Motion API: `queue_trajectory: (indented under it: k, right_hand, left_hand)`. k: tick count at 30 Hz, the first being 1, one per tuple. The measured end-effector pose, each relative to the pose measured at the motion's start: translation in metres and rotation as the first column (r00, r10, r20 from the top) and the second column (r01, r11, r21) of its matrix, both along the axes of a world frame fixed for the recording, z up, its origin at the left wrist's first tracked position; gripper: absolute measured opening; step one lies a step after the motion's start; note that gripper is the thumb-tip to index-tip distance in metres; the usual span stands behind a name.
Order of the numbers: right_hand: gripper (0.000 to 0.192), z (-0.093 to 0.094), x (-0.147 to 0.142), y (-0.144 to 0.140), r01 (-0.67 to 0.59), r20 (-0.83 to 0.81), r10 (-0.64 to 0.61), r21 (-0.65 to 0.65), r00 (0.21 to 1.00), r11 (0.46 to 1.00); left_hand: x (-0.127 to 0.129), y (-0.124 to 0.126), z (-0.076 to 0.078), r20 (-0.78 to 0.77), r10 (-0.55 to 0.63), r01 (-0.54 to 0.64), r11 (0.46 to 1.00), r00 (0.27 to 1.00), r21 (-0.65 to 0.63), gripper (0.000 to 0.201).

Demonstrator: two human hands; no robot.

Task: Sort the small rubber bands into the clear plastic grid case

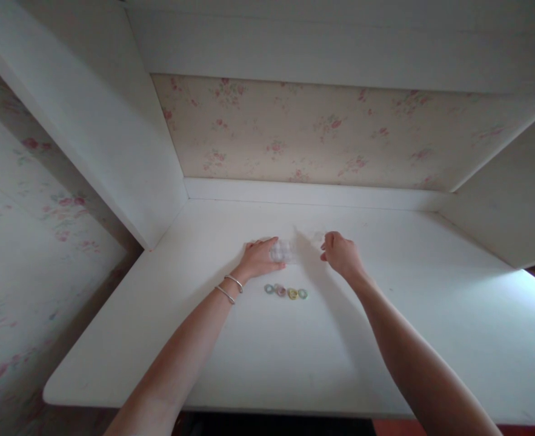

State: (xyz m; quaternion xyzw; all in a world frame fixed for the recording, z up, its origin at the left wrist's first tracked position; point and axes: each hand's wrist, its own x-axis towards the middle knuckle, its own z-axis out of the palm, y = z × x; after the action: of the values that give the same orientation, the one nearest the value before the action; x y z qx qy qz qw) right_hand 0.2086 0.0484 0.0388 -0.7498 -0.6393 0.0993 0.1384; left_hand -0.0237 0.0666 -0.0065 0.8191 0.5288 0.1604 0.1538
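A small clear plastic case (283, 251) with rounded compartments lies on the white desk. My left hand (260, 257) grips its left end, thumb on the near side and fingers on the far side. To the right, my right hand (340, 251) is closed, its fingertips at the edge of a see-through flap (311, 235) that looks like the case's lid, raised and hard to make out. Nearer to me, several small rolls of tape lie in a row: a grey-green roll (269, 289), a pink roll (280, 291), a yellow roll (292, 294) and a green roll (303, 294).
The white desktop (158, 339) runs under both arms to a rounded front left corner. A low white ledge (317, 195) and floral wallpaper (294, 133) close off the back. White side panels (112, 121) stand left and right, with a white shelf (317, 48) overhead.
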Motion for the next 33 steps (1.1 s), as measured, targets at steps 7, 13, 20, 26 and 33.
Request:
queue_trajectory:
  k: [7,13,20,26,33]
  right_hand:
    - [0.047,-0.034,0.056,-0.017,0.236,-0.033,-0.234,0.076,0.972,0.969]
    - [0.045,-0.039,0.069,-0.025,0.244,0.102,-0.246,0.029,0.964,0.969]
    - [0.041,-0.036,0.073,-0.029,0.311,0.088,-0.312,0.026,0.946,0.950]
    - [0.041,-0.029,0.058,-0.035,0.219,0.015,-0.229,0.238,0.973,0.946]
    - [0.037,-0.029,-0.006,-0.065,-0.303,-0.136,0.354,0.299,0.925,0.905]
  left_hand:
    - [-0.003,0.000,0.000,0.025,-0.058,0.057,0.998,0.998,0.036,0.082]
    - [-0.003,-0.001,0.000,0.008,-0.050,0.050,0.999,0.999,0.017,0.083]
    - [-0.004,-0.002,0.000,0.028,-0.059,0.059,0.998,0.998,0.004,0.087]
    - [-0.009,-0.002,0.003,0.190,-0.117,0.130,0.990,0.975,-0.057,0.089]
    - [-0.036,-0.028,0.020,0.472,-0.070,0.155,0.977,0.879,-0.145,0.030]
